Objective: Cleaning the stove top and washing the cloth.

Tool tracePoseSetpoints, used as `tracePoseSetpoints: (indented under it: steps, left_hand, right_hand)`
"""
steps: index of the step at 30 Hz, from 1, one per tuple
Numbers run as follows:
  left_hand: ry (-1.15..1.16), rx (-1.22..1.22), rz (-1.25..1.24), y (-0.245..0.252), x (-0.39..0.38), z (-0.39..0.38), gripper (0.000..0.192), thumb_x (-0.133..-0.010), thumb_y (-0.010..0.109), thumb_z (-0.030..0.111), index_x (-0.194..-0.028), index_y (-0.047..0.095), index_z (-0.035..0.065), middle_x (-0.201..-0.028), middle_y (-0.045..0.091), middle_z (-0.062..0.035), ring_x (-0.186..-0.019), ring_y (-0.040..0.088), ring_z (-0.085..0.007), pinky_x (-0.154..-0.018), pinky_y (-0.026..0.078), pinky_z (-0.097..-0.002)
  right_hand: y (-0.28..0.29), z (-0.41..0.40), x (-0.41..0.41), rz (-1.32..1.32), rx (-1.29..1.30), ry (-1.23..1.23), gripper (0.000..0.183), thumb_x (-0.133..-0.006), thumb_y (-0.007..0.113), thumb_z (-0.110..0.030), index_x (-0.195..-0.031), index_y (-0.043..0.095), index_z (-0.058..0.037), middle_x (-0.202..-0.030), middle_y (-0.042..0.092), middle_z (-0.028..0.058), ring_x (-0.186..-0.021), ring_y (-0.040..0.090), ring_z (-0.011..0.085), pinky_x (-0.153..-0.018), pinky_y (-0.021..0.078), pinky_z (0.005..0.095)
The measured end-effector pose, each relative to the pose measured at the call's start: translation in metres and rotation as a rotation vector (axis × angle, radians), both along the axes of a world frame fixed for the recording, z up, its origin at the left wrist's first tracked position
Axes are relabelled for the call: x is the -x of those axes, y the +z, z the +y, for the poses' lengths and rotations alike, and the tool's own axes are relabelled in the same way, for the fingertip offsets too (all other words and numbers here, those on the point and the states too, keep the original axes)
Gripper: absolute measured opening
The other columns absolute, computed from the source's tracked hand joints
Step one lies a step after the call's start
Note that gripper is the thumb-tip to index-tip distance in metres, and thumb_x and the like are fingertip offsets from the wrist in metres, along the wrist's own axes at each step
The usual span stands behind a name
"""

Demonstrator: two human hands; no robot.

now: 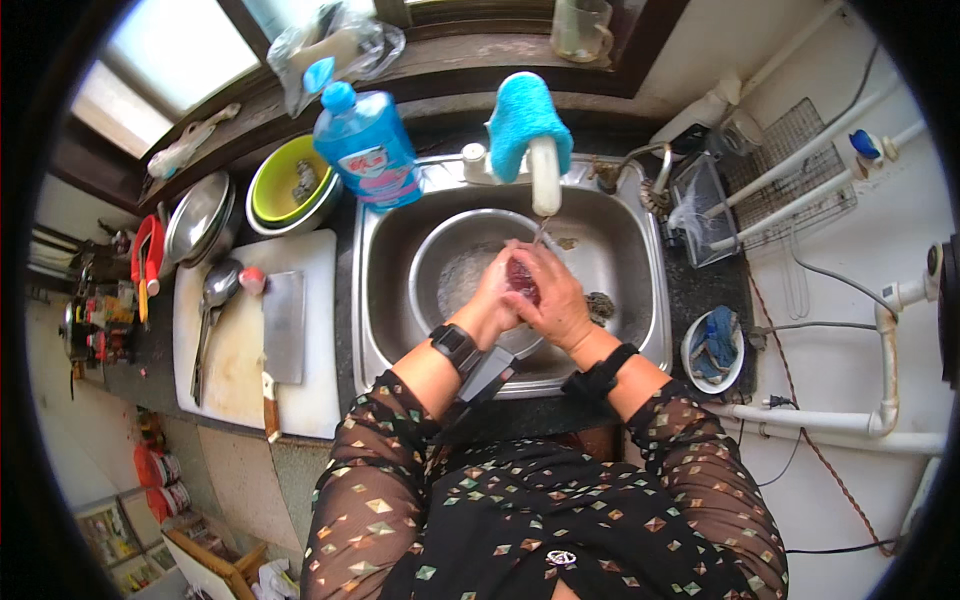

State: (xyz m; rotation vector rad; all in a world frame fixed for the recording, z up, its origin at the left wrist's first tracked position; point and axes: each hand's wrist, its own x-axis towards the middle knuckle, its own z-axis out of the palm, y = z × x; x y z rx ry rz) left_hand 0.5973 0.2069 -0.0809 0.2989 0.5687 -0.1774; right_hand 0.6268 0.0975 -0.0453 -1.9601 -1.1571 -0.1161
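Observation:
Between them, my left hand (487,291) and my right hand (556,294) clasp a dark red piece of food (523,279) that looks like raw meat. The palms and fingers cover much of it. A thin stream of water from the faucet (547,187) falls at my fingertips. Under my hands, a round metal basin (421,259) holds cloudy water and sits in the stainless-steel sink (634,240). A blue cloth (527,124) is draped over the faucet. Right of my right hand, a scouring ball (599,307) lies on the sink floor.
Left of the sink, a white cutting board (240,360) carries a cleaver (283,330), a metal ladle (217,289) and a small pinkish-red thing (253,280). A dish soap bottle (371,154) and nested bowls (289,187) stand behind. At right is a small bowl with a blue rag (716,345).

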Motion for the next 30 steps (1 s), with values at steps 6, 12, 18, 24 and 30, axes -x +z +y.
tracePoseSetpoints:
  steps: [6, 12, 18, 24, 30]
  left_hand:
    - [0.046, -0.043, 0.066, 0.006, -0.006, -0.006, 0.024, -0.084, 0.043, 0.031, -0.079, 0.054, 0.0103, -0.078, 0.057, -0.0050, -0.073, 0.055, -0.0193, -0.067, 0.046, -0.0341]
    - [0.075, -0.268, 0.143, -0.005, -0.003, -0.002, 0.025, -0.082, 0.043, 0.028, -0.083, 0.055, 0.0063, -0.081, 0.057, -0.0063, -0.076, 0.055, -0.0203, -0.068, 0.045, -0.0353]
    - [0.000, -0.448, 0.103, -0.003, -0.008, -0.002, 0.033, -0.087, 0.037, 0.038, -0.093, 0.053, 0.0087, -0.087, 0.058, -0.0055, -0.079, 0.056, -0.0195, -0.070, 0.045, -0.0343]
    - [-0.335, -0.043, -0.118, 0.028, 0.002, 0.004, 0.067, -0.083, 0.018, 0.062, -0.132, 0.023, 0.0174, -0.138, 0.020, -0.0115, -0.120, 0.028, -0.0392, -0.089, 0.022, -0.0655]
    - [-0.198, -0.060, -0.057, 0.008, -0.002, 0.015, 0.064, -0.079, 0.036, 0.063, -0.110, 0.050, 0.0096, -0.112, 0.052, -0.0113, -0.104, 0.048, -0.0275, -0.088, 0.039, -0.0437]
  right_hand:
    - [-0.015, 0.003, -0.006, 0.023, -0.057, -0.026, 0.035, -0.076, 0.056, -0.020, -0.105, 0.047, -0.0046, -0.100, 0.049, 0.0166, -0.093, 0.048, 0.0346, -0.084, 0.0394, 0.0383]
    - [-0.009, 0.015, -0.008, 0.107, -0.100, -0.136, 0.015, -0.080, 0.049, -0.016, -0.081, 0.052, -0.0020, -0.082, 0.053, 0.0151, -0.074, 0.052, 0.0357, -0.066, 0.0430, 0.0413]
    - [-0.024, 0.023, -0.032, 0.683, -0.130, -0.357, 0.024, -0.085, 0.045, -0.020, -0.078, 0.054, 0.0005, -0.074, 0.057, 0.0116, -0.067, 0.054, 0.0295, -0.065, 0.0429, 0.0350]
    - [-0.018, 0.015, -0.030, 0.399, -0.395, -0.249, 0.020, -0.084, 0.047, -0.014, -0.095, 0.056, 0.0009, -0.097, 0.056, 0.0144, -0.092, 0.053, 0.0247, -0.081, 0.0406, 0.0305]
    - [-0.006, -0.020, -0.013, -0.015, 0.018, 0.148, 0.056, -0.067, 0.056, -0.017, -0.121, 0.043, -0.0079, -0.126, 0.041, 0.0148, -0.115, 0.039, 0.0330, -0.101, 0.0239, 0.0453]
